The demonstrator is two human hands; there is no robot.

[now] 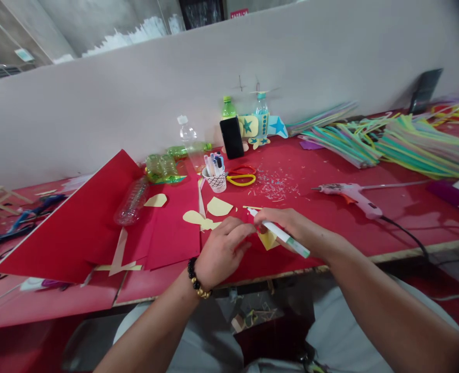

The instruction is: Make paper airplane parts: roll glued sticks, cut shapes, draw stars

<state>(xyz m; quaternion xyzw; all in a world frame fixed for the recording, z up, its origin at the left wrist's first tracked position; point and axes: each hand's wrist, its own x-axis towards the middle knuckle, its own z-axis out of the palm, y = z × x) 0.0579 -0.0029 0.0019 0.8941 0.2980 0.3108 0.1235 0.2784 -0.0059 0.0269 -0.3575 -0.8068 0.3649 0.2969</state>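
Observation:
My right hand (291, 223) is closed around a white marker (286, 237) with a green end, which slants down to the right. Under that hand a yellow paper piece (267, 240) shows in part on the red table. My left hand (226, 248), with a beaded bracelet at the wrist, is beside it, palm down; its fingers are loosely bent, thumb apart from forefinger, and no object shows between them. Just beyond the left hand lie a pale yellow bow-like paper cutout (198, 219) and a many-sided yellow piece (219, 206).
A cup of markers (215, 181), scissors (242, 180) and a propped phone (231, 138) stand or lie farther back. Red card sheets (77, 223) and plastic bottles (132, 202) are left. A pink glue gun (349, 197) with a cord and bundled coloured strips (416, 142) lie right.

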